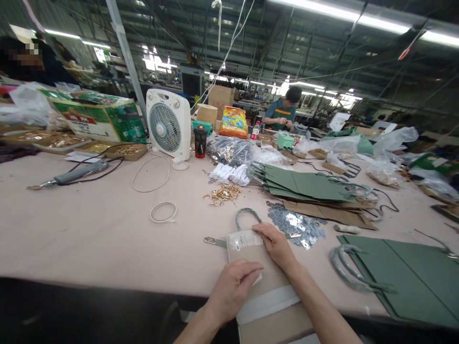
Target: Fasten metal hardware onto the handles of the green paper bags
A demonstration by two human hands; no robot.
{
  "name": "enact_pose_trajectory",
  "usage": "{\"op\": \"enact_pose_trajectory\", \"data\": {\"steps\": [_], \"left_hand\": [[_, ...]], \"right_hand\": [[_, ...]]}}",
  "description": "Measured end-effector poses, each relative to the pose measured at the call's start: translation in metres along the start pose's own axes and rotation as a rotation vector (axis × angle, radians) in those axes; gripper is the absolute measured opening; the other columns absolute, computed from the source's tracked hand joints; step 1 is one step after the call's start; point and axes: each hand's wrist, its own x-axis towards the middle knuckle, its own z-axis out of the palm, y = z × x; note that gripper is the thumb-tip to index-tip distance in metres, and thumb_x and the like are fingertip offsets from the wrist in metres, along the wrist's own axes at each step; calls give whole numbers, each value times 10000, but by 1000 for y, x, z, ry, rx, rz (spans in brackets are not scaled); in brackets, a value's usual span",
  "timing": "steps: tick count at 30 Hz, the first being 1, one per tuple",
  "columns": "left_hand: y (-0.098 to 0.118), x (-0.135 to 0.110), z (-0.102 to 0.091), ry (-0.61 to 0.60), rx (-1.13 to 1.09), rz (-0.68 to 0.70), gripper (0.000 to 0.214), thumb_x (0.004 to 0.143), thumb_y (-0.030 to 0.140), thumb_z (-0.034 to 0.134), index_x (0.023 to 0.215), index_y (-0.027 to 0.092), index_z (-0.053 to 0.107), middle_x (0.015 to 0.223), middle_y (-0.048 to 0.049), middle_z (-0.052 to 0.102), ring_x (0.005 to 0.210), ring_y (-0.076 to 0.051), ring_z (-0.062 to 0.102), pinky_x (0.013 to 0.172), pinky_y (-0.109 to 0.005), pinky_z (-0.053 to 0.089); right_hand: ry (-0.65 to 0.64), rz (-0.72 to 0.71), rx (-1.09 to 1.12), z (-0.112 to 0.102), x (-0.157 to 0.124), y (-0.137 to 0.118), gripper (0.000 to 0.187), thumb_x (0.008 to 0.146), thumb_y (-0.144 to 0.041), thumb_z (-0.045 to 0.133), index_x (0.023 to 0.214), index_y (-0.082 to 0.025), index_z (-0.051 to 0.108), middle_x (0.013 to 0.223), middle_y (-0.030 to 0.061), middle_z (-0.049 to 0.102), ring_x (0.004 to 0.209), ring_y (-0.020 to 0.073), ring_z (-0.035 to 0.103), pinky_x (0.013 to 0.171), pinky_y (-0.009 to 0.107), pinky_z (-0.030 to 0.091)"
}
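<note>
A flat brown paper bag lies at the table's near edge, with a grey rope handle at its top and a metal strip sticking out to the left. My left hand rests curled on the bag's lower part. My right hand lies flat on the bag's upper right corner, fingers stretched out. Right of it sits a heap of small silver metal plates. A pile of gold fittings lies farther back.
Green folded bags lie stacked at the right and in the middle. A white fan, a black cup, a tool with a cable and cord loops stand behind. Another person works far back.
</note>
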Motion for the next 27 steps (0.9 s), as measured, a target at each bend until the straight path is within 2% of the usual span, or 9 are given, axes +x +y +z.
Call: {"op": "enact_pose_trajectory", "data": {"steps": [3,6,9,13,17,19,22,24,27], "left_hand": [[-4,-1,-4,-6,-162,-126,464,1014,464,527,1381,217,667,957,-67,719,583,-112,531,551,-237,437],[-5,-4,-11,-29,-283,-188,602,997,483,557,1530,211,502,870,-33,672,528,-80,460,520,-212,406],[2,-9,-14,-63,-306,-167,609,993,469,572,1554,258,464,939,-31,675,553,-75,456,553,-217,424],[21,-15,-14,-103,-251,-110,588,991,439,576,1553,311,459,1176,-63,657,594,-81,444,573,-235,431],[37,-21,-22,-64,-222,-117,871,950,388,660,1654,255,164,849,28,582,660,-115,492,635,-231,422],[45,-24,-30,-113,-269,-144,797,920,417,707,1596,205,341,847,21,593,719,-125,538,683,-238,434],[57,-31,-41,-253,-344,-185,471,914,505,700,1191,125,710,951,-56,683,845,-163,602,773,-257,457],[62,-37,-43,-304,-382,-228,454,915,543,686,1036,108,738,959,-87,719,871,-183,629,791,-266,469],[64,-42,-41,-275,-384,-300,458,861,563,741,921,111,707,872,-93,740,768,-166,637,706,-252,467]], "right_hand": [[147,88,25,-9,-5,-20,279,971,-385,613,1191,-289,756,1226,75,755,1173,278,673,1087,509,496],[288,285,166,-22,-23,-55,301,953,-460,648,1139,-245,748,1125,92,766,1019,260,707,967,448,559],[198,407,320,-26,-48,-94,380,949,-487,659,1230,-235,696,1133,100,754,964,234,708,888,378,583],[43,440,341,-14,-73,-127,498,915,-483,703,1339,-230,638,1158,98,732,998,233,698,894,347,578],[69,486,362,-7,-75,-138,348,913,-487,700,1111,-203,737,1002,71,747,899,220,685,835,322,552],[110,495,426,-8,-74,-140,307,903,-488,713,998,-198,749,971,66,743,894,221,669,807,312,535],[169,523,590,-10,-75,-144,303,885,-491,736,958,-197,738,867,36,700,804,190,618,737,292,506],[197,539,692,-8,-76,-147,311,879,-497,744,953,-195,730,808,18,660,744,171,575,694,284,480],[266,533,742,-6,-78,-151,315,848,-492,778,925,-191,726,796,19,644,728,168,549,673,286,455]]}}
